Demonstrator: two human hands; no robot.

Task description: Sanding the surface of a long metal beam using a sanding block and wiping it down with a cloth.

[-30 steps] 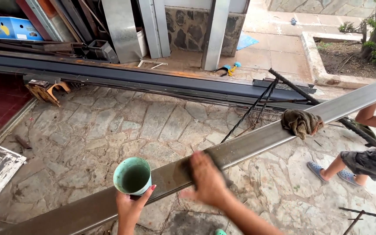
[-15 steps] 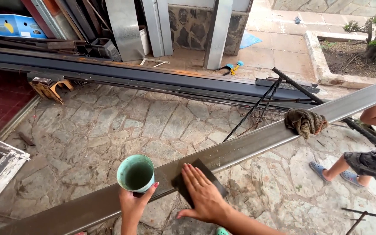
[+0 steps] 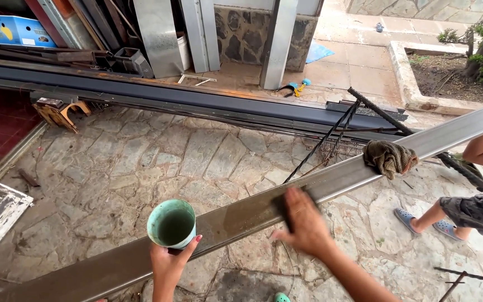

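The small round green cup (image 3: 171, 223) sits upright in the left hand (image 3: 169, 264), fingers curled under its base; its inside looks dark, contents unclear. Just right of it, the right hand (image 3: 307, 223) presses flat, fingers spread, onto a dark pad (image 3: 282, 208) on the long grey metal beam (image 3: 225, 221). Farther right along the beam lies a crumpled brown rag (image 3: 389, 158). A blue cardboard box (image 3: 10, 29) rests far beyond, upper left.

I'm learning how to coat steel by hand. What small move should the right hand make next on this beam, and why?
Probably slide the right hand and its dark pad on up the metal beam toward the crumpled rag. The face near the hand looks dark and wet, while the stretch past the rag looks paler and dry. The left hand keeps the green cup level beside the beam.
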